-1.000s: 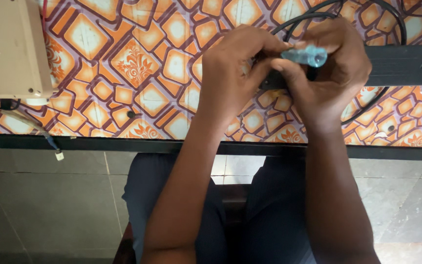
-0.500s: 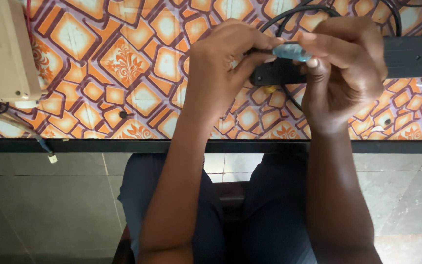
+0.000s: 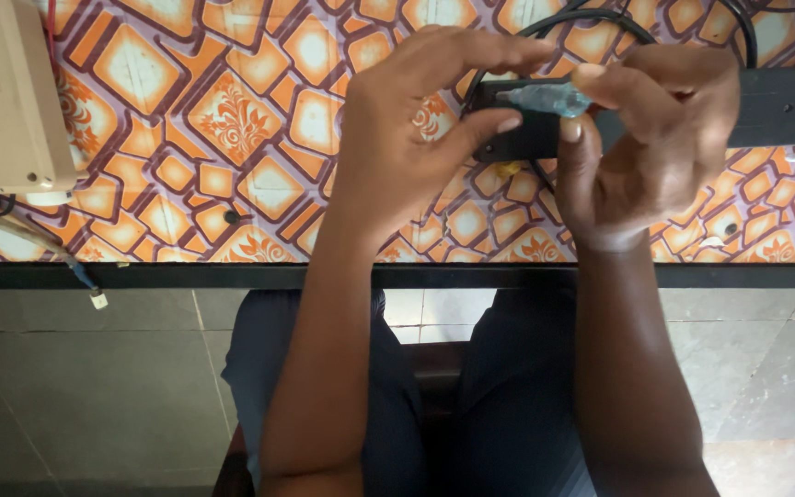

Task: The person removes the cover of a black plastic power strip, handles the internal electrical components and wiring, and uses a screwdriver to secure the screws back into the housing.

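My right hand (image 3: 641,152) pinches a clear blue screwdriver (image 3: 545,97) between thumb and forefinger, tip pointing left. My left hand (image 3: 407,138) grips a black box (image 3: 526,138), thumb under and fingers (image 3: 471,51) curled over its top. Both sit just above the desk (image 3: 232,120), which has an orange patterned cover. Black cables (image 3: 600,18) loop behind the hands. A beige unit (image 3: 2,92) stands far left.

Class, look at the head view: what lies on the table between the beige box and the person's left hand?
Only the bare orange patterned tablecloth lies between the beige box and the left hand.
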